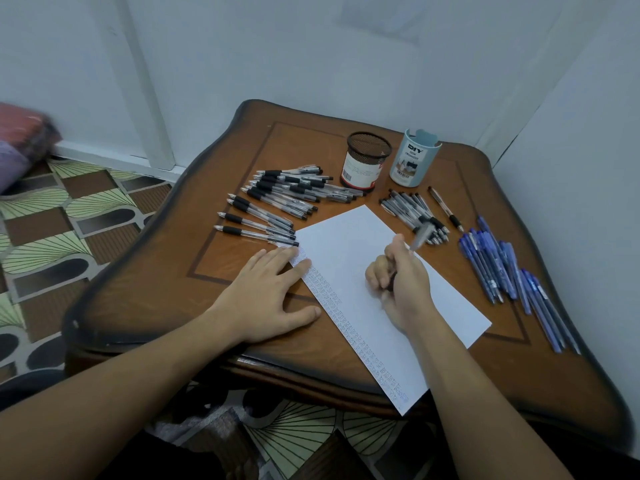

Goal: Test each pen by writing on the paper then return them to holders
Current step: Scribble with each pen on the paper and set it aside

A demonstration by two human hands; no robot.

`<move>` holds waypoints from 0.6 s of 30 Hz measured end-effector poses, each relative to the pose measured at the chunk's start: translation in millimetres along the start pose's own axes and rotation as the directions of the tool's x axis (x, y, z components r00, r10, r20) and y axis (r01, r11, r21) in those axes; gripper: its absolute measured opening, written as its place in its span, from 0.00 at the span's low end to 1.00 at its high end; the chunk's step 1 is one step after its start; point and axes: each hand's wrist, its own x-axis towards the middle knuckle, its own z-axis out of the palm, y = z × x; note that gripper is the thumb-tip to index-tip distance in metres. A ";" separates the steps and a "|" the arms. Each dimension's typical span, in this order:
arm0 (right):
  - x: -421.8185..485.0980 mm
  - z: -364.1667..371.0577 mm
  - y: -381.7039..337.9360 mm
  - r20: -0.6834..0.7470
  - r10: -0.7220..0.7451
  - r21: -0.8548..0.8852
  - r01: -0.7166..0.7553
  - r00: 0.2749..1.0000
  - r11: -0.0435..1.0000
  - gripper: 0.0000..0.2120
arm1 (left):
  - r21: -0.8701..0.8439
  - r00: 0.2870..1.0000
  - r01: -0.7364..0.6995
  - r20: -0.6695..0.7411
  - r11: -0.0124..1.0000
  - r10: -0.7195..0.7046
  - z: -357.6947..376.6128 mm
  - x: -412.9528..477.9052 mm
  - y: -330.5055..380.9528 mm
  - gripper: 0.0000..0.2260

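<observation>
A white sheet of paper [363, 271] lies slanted on the brown wooden table [166, 271], with small marks along its left edge. My right hand [398, 282] grips a clear black pen [420, 237] in a writing hold over the middle of the sheet; the tip is hidden by my fingers. My left hand [266, 292] lies flat, fingertips pressing the sheet's left edge. A black mesh holder [365, 162] and a pale blue holder [412, 157] stand at the back; no pens show above their rims.
Several black pens [277, 199] lie in a pile left of the sheet, and more black pens [412, 211] behind my right hand. Several blue pens [509, 275] lie along the right side. Walls close in behind and to the right. Patterned floor lies to the left.
</observation>
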 end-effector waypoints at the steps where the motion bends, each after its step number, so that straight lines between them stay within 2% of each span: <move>1: -1.1 0.6 -1.7 -0.005 0.034 0.007 -0.034 0.999 0.999 0.23 | -0.004 1.000 -0.001 -0.001 1.000 0.001 -0.3 -0.2 0.2 0.44; 3: -2.9 2.9 -5.1 0.000 0.065 -0.053 -0.065 0.998 0.996 0.24 | 0.001 1.000 0.001 0.004 1.000 -0.001 -0.1 -0.4 0.1 0.43; 6: -3.9 7.3 -9.7 0.003 0.091 -0.133 -0.090 0.996 0.987 0.18 | 0.007 1.000 0.003 0.011 1.000 -0.003 0.2 0.1 -0.8 0.43; 11: -2.6 7.6 -19.3 0.109 0.126 -0.027 -0.124 0.986 0.992 0.09 | 0.002 1.000 -0.001 0.022 1.000 0.001 0.3 -1.1 0.0 0.44; 14: 1.0 6.5 -23.2 0.158 0.121 -0.046 -0.115 0.980 0.992 0.07 | -0.001 1.000 0.000 0.018 1.000 0.000 -2.0 -1.2 0.1 0.44; 16: 6.0 6.1 -28.3 0.166 0.130 -0.098 -0.115 0.977 0.989 0.08 | 0.002 1.000 0.002 0.018 1.000 -0.002 -3.6 -0.9 0.6 0.43; 18: 14.5 5.5 -35.3 0.142 0.131 -0.226 -0.097 0.981 0.969 0.08 | -0.002 1.000 0.002 0.013 1.000 -0.002 -4.0 -1.1 1.3 0.44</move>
